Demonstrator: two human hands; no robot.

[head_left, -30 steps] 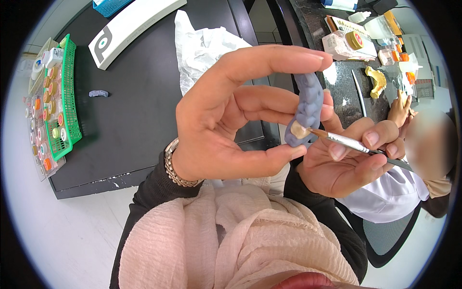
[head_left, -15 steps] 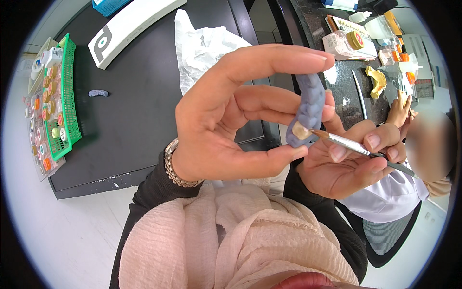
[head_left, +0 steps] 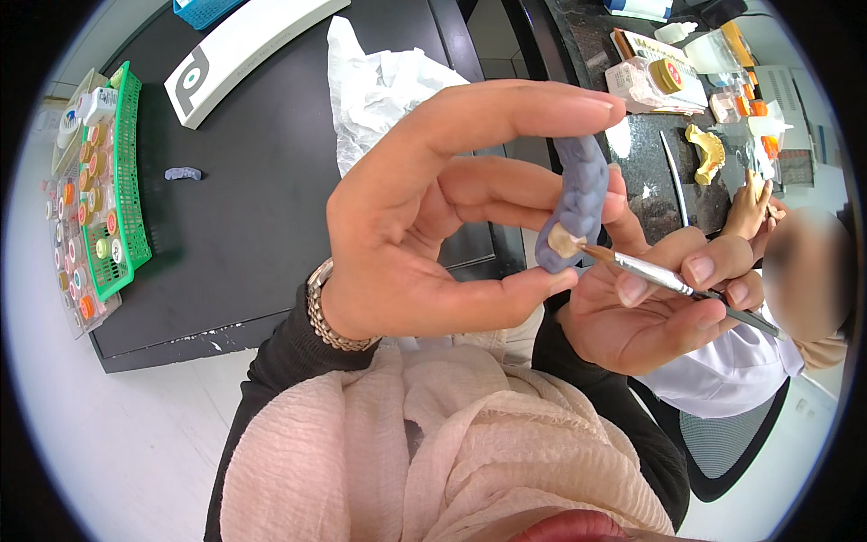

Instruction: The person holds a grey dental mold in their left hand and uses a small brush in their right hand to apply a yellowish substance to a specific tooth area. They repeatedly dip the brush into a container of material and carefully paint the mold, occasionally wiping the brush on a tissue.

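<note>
Between the thumb and fingers of my left hand [head_left: 406, 217] stands a blue-grey dental model [head_left: 581, 194], curved like part of a tooth row. A cream-coloured tooth crown [head_left: 566, 240] sits near its lower end. My right hand [head_left: 664, 303] grips a fine paintbrush [head_left: 652, 274] with a silver ferrule and dark handle. The brown bristle tip touches, or nearly touches, the right edge of the crown. Fingers of my left hand hide the model's upper end.
On the black table, a green basket [head_left: 135, 199] of small jars stands left, near a small blue-grey model piece [head_left: 183, 173]. Behind lie a white box [head_left: 244, 59] and crumpled white paper [head_left: 379, 86]. At right, a yellow dental cast [head_left: 706, 154] lies near a co-worker's hand [head_left: 748, 203].
Both hands hold nearly the same pose. The model and my left hand have shifted very slightly; the brush tip stays at the crown's right edge.
</note>
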